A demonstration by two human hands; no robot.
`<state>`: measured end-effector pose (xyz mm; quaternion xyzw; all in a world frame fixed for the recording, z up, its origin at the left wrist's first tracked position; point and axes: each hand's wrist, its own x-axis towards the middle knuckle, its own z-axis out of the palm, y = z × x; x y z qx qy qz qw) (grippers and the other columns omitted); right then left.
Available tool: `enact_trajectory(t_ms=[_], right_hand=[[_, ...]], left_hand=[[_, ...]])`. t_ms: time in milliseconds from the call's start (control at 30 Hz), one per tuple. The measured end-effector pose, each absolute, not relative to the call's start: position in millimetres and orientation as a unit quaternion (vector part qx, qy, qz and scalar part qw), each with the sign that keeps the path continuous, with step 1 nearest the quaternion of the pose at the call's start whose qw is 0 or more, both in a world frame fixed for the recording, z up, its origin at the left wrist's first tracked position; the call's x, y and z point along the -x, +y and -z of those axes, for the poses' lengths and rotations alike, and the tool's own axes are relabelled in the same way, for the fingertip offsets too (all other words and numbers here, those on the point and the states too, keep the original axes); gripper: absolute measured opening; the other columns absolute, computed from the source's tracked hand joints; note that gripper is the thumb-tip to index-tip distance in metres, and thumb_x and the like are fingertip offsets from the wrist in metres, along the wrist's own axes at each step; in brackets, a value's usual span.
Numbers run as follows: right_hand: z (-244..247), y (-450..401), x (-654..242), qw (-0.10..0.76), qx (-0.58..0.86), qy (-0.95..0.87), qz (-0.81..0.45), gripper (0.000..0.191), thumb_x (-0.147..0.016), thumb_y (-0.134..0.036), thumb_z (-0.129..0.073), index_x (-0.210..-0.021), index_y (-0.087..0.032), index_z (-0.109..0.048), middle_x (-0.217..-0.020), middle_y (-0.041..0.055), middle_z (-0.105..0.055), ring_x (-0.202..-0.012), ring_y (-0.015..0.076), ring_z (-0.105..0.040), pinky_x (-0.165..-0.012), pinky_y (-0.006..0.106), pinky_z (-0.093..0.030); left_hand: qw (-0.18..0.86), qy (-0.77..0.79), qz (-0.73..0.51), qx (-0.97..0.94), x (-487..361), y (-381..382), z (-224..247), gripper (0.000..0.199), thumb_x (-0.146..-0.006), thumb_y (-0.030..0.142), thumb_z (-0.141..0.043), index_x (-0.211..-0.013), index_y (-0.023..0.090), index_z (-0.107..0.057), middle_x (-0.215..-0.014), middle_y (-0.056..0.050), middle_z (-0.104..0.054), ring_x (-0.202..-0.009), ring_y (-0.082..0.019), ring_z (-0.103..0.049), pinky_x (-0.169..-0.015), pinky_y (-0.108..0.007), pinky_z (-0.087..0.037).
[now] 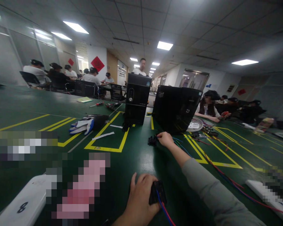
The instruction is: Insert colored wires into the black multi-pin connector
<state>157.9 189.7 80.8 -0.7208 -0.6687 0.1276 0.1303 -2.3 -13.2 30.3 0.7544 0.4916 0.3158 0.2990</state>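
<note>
Low in the view, my left hand [141, 196] is wrapped round the side of a small black block with wires [158, 193]. A blue and a red wire [165, 212] run from it toward the bottom edge. Farther out, my right hand [165, 139] reaches forward with its fingers closed at the right side of a small black part [152, 140] on the green table. The fingertips hide where they meet that part. Blue and green wires [179, 142] lie just right of this hand.
Two black computer cases [138, 100] stand ahead. Gloves [85, 125], a screwdriver [96, 104] and paper strips [103, 135] lie left. A white basket [194, 124] and loose red and blue wires [223, 174] are right. White number-marked object [23, 201] sits front left. Several people sit beyond.
</note>
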Motion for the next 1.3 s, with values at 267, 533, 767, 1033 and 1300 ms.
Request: enact_trajectory(t_ms=[267, 533, 767, 1033, 1300], right_hand=[[-77.7, 190.8, -158.7, 0.104, 0.720, -0.678, -0.100, 0.024, -0.090, -0.029, -0.054, -0.112, -0.019, -0.058, -0.117, 0.0066, -0.058, -0.099, 0.0207, -0.058, -0.083, 0.040, -0.049], [-75.0, 193.6, -155.0, 0.100, 0.723, -0.676, -0.100, 0.023, -0.090, -0.029, -0.055, -0.111, -0.019, -0.058, -0.116, 0.0065, -0.058, -0.098, 0.0204, -0.059, -0.081, 0.039, -0.050], [-75.5, 195.3, -152.1, 0.083, 0.724, -0.678, -0.102, 0.024, -0.090, -0.029, -0.055, -0.112, -0.020, -0.058, -0.116, 0.0065, -0.058, -0.098, 0.0205, -0.059, -0.082, 0.039, -0.050], [-77.1, 191.1, -144.3, 0.049, 0.736, -0.668, -0.098, 0.025, -0.090, -0.029, -0.056, -0.113, -0.019, -0.057, -0.116, 0.0068, -0.057, -0.098, 0.0207, -0.059, -0.081, 0.039, -0.050], [-80.5, 193.0, -137.6, 0.013, 0.742, -0.666, -0.080, 0.025, -0.091, -0.030, -0.054, -0.113, -0.018, -0.057, -0.116, 0.0073, -0.058, -0.096, 0.0203, -0.059, -0.081, 0.040, -0.050]], left_hand=[[0.298, 0.491, -0.321, -0.753, 2.6, -13.5, -28.1, 0.043, -0.056, 0.015, -0.072, -0.095, 0.027, -0.056, -0.101, 0.001, -0.062, -0.104, -0.025, -0.052, -0.106, -0.054, -0.009], [0.300, 0.486, -0.321, -0.756, 4.6, -12.8, -27.4, 0.042, -0.058, 0.017, -0.071, -0.096, 0.027, -0.055, -0.102, 0.001, -0.061, -0.105, -0.025, -0.051, -0.107, -0.054, -0.008], [0.301, 0.480, -0.334, -0.753, 4.6, -11.6, -24.5, 0.044, -0.058, 0.018, -0.073, -0.097, 0.028, -0.055, -0.102, 0.002, -0.061, -0.105, -0.024, -0.051, -0.107, -0.053, -0.006], [0.299, 0.479, -0.338, -0.753, 4.2, -12.9, -22.4, 0.044, -0.057, 0.017, -0.073, -0.096, 0.028, -0.054, -0.102, 0.002, -0.061, -0.105, -0.024, -0.051, -0.107, -0.052, -0.008], [0.303, 0.479, -0.328, -0.756, 5.4, -10.9, -23.1, 0.044, -0.058, 0.018, -0.072, -0.097, 0.028, -0.054, -0.104, 0.001, -0.060, -0.107, -0.025, -0.050, -0.107, -0.054, -0.007]])
